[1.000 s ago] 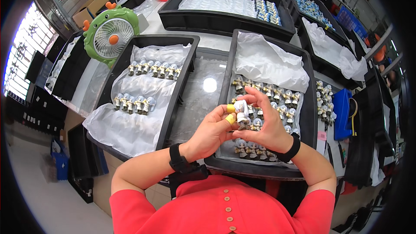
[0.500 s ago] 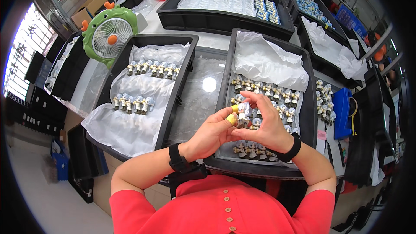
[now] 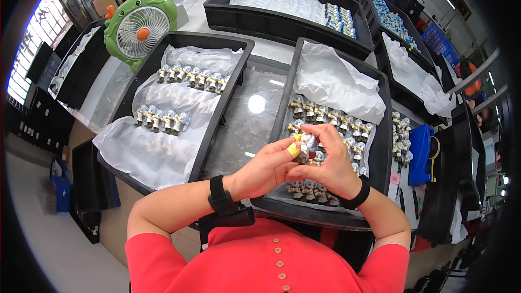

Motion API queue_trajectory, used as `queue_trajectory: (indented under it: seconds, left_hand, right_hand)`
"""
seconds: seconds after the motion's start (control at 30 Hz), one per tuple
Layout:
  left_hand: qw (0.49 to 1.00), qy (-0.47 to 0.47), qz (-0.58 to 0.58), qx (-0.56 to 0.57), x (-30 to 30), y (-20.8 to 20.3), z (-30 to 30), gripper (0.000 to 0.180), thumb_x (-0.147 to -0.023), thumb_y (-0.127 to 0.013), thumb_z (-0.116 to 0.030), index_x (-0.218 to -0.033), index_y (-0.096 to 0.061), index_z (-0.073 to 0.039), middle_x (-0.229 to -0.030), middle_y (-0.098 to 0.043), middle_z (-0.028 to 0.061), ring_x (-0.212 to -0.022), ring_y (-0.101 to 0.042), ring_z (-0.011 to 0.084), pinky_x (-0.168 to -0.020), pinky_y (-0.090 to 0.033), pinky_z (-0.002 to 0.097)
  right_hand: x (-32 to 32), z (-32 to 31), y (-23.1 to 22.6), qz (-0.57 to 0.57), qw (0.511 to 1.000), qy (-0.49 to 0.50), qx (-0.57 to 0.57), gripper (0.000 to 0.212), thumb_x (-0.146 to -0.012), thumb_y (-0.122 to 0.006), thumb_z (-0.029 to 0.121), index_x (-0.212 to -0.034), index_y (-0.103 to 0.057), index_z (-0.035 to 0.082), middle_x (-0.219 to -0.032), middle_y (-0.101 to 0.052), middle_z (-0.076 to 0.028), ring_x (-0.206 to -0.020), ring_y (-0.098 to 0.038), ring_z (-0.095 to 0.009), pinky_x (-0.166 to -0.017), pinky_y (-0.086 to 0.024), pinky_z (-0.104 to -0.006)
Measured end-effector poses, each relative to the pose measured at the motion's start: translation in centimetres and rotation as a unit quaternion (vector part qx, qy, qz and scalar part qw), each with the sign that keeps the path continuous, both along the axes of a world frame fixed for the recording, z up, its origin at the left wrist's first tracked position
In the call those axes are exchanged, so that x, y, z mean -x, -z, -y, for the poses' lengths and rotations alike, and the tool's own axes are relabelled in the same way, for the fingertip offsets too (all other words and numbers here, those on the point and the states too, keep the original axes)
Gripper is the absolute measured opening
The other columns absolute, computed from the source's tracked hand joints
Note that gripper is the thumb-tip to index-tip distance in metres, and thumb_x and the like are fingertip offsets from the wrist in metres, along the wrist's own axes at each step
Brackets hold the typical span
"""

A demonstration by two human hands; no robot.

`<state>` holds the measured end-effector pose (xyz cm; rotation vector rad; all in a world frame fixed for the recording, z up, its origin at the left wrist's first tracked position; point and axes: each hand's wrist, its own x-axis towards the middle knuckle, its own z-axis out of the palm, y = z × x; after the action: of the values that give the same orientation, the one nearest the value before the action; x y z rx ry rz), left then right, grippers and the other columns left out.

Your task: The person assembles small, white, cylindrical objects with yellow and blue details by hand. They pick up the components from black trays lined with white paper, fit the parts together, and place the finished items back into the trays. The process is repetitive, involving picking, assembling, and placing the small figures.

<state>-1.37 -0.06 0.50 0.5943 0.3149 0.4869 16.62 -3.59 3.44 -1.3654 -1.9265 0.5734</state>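
Observation:
Between my two hands, over the right-hand black tray (image 3: 383, 125), I hold a small figurine (image 3: 305, 150) with pale hair and a light outfit. My left hand (image 3: 267, 169) grips it from the left with thumb and forefinger, both wrapped in yellow finger tape. From the right, my right hand (image 3: 332, 164) curves around it, fingertips at its head and thumb low down. Rows of like figurines (image 3: 312, 189) lie in the tray on white sheeting, some hidden by my hands. The left-hand black tray (image 3: 242, 57) holds two rows of figurines (image 3: 161, 119) on white sheeting.
A green animal-shaped fan (image 3: 140, 28) stands beyond the left tray. Behind is another black tray (image 3: 287, 28) with blue-and-white pieces. More figurines (image 3: 400, 137) and a blue bin (image 3: 419, 155) are at the right. Someone sits across the table.
The figurine has turned and tilted slightly between my fingers, with both hands still on it. The whole view has shifted a little.

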Motion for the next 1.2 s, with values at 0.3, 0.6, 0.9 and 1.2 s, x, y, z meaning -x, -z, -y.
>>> queue_trajectory:
  seconds: [0.3, 0.6, 0.9, 1.2]
  left_hand:
    - [0.998, 0.041, -0.009, 0.045, 0.0, -0.2, 0.1, 0.043, -0.102, -0.032, -0.030, -0.139, -0.033, -0.008, -0.125, -0.053, 0.0113, -0.110, -0.057, 0.0196, -0.096, -0.047, 0.0385]
    - [0.997, 0.045, 0.001, 0.059, 0.1, 0.3, 0.1, 0.046, -0.102, -0.031, -0.037, -0.133, -0.036, -0.003, -0.126, -0.052, 0.0175, -0.112, -0.056, 0.0252, -0.097, -0.045, 0.0406]
    - [0.998, 0.048, 0.019, 0.038, 0.0, 0.3, 0.2, 0.045, -0.099, -0.042, -0.037, -0.136, -0.035, -0.010, -0.123, -0.052, 0.0091, -0.110, -0.056, 0.0199, -0.093, -0.047, 0.0357]
    - [0.999, 0.003, 0.047, -0.017, 0.1, -0.3, -0.3, 0.053, -0.096, -0.052, -0.016, -0.143, -0.028, -0.012, -0.136, -0.044, 0.0069, -0.119, -0.051, 0.0241, -0.100, -0.043, 0.0391]
  right_hand:
    - [0.3, 0.2, 0.6, 0.020, 0.997, 0.017, -0.068, 0.077, -0.063, -0.083, 0.029, -0.126, -0.048, 0.000, -0.105, -0.060, -0.014, -0.095, -0.058, -0.027, -0.085, -0.046, -0.0375]
    - [0.2, 0.5, 0.5, -0.028, 0.999, 0.026, 0.004, 0.085, -0.063, -0.084, 0.024, -0.133, -0.042, 0.002, -0.109, -0.059, -0.016, -0.102, -0.058, -0.028, -0.088, -0.046, -0.0378]
    - [0.5, 0.5, 0.0, 0.000, 0.998, -0.042, -0.048, 0.085, -0.062, -0.083, 0.011, -0.135, -0.039, 0.004, -0.119, -0.054, -0.015, -0.112, -0.051, -0.029, -0.091, -0.045, -0.0372]
    - [0.2, 0.4, 0.0, -0.013, 0.989, -0.029, -0.142, 0.085, -0.065, -0.078, 0.003, -0.139, -0.035, 0.004, -0.118, -0.055, -0.015, -0.105, -0.056, -0.029, -0.092, -0.044, -0.0380]
